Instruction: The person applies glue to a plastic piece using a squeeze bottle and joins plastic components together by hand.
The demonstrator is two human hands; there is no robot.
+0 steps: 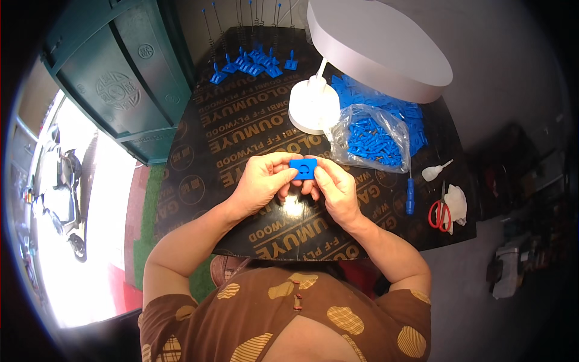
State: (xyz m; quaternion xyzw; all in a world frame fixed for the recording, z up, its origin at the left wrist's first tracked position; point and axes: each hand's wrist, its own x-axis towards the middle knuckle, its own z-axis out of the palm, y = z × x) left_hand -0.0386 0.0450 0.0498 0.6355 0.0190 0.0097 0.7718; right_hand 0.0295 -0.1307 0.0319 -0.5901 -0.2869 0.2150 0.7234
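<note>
A small blue rectangular plastic piece (303, 165) with a rounded cutout is held up over the near half of the table. My left hand (265, 182) pinches its left end between thumb and fingers. On the opposite end, my right hand (335, 187) grips it the same way. Just beyond my right hand lies a clear plastic bag (344, 158) holding many small blue parts (375, 140). More flat blue pieces (356, 90) are heaped behind the bag.
A white lamp (313, 108) with a large pale oval head (386, 42) overhangs the back right. Blue bases with springy wires (253, 63) stand far left. To the right lie a blue screwdriver (411, 198), red-handled scissors (439, 216), a small white bottle (432, 173) and white tissue (456, 204).
</note>
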